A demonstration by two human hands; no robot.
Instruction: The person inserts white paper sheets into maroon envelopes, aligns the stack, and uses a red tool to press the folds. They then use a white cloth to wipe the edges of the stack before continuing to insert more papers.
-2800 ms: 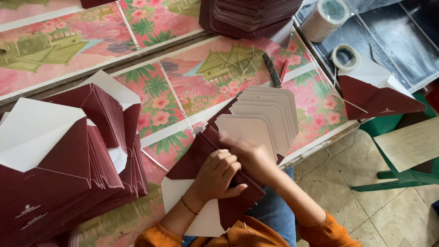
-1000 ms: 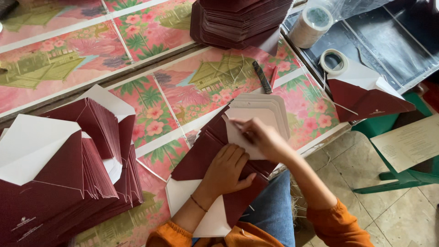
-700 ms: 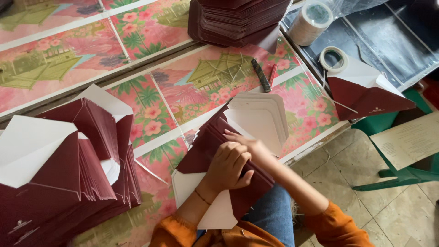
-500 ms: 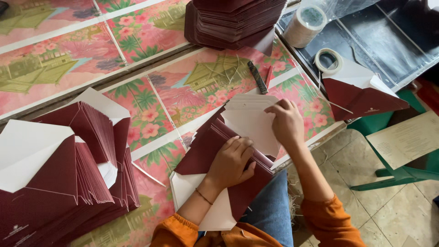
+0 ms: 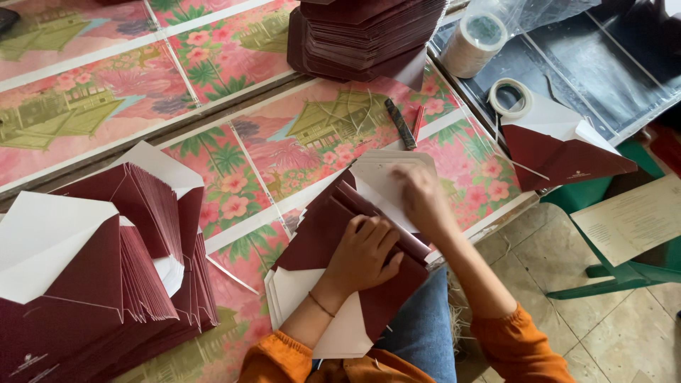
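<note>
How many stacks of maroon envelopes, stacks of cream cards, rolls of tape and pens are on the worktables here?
Maroon envelope stacks: 3 (left pile, top pile, pile under the left hand)
Cream card stack: 1
Tape rolls: 2 (large tape roll, small tape roll)
Pens: 2 (dark pen, red pen)
Total: 8

The person wears orange long sleeves pushed up the forearms, blue jeans, and a thin bracelet on the left wrist.

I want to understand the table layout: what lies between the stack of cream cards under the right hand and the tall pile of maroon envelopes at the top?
In the head view, a dark pen-like tool lies between the cream cards and the maroon pile, on the floral table cover.
</note>
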